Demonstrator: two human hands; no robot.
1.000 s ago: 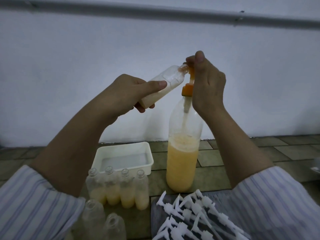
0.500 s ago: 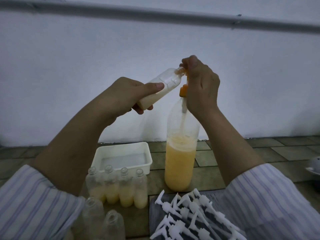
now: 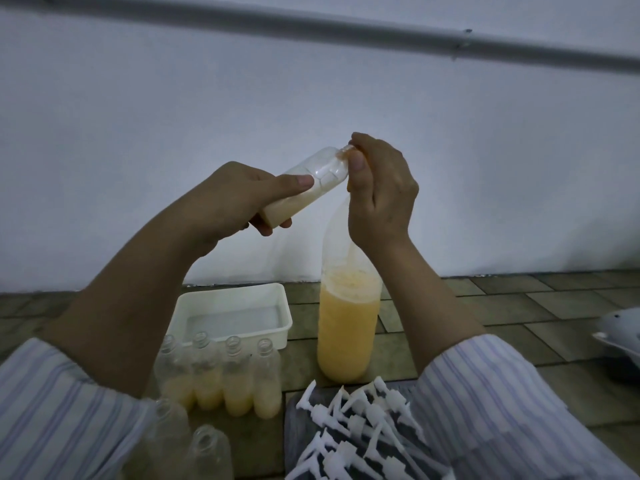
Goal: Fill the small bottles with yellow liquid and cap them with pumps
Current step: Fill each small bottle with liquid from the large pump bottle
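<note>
My left hand (image 3: 225, 202) grips a small clear bottle (image 3: 308, 185), tilted with its mouth up to the right and yellow liquid pooled at its lower end. My right hand (image 3: 379, 192) is curled over the orange pump head (image 3: 351, 157) of the large bottle of yellow liquid (image 3: 348, 327), pressing it down; the nozzle meets the small bottle's mouth. The pump head is mostly hidden under the fingers. Several part-filled small bottles (image 3: 239, 379) stand in a row on the floor. White pumps (image 3: 356, 420) lie in a pile on a dark mat.
A white rectangular tray (image 3: 235, 299) sits behind the row of bottles. Empty clear bottles (image 3: 207, 448) stand at the lower left. A white object (image 3: 623, 330) shows at the right edge. A white wall with a pipe rises behind the tiled floor.
My right hand has pushed the orange pump head down, closing over it. More yellow liquid sits in the held small bottle. The left hand holds its position.
</note>
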